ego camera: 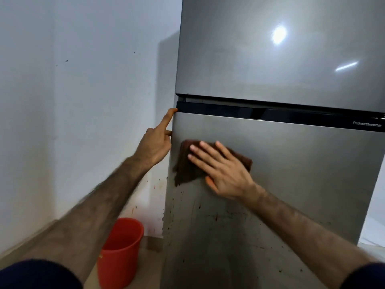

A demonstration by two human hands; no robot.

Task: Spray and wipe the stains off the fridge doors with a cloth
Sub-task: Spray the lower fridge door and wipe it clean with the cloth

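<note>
On the grey steel lower fridge door (291, 174), our flat-fingered right hand (220, 170) wipes with the brown cloth (183, 170); dark stains (200, 206) below come next.

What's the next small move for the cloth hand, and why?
Probably slide the right hand and its dark brown cloth down the grey steel lower fridge door: dark specks and streaks lie just below it, while the left hand braces the door's edge.

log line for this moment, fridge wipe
right hand: flat on brown cloth, lower door | left hand: steadying door's left edge | dark stains: remain below cloth
</note>
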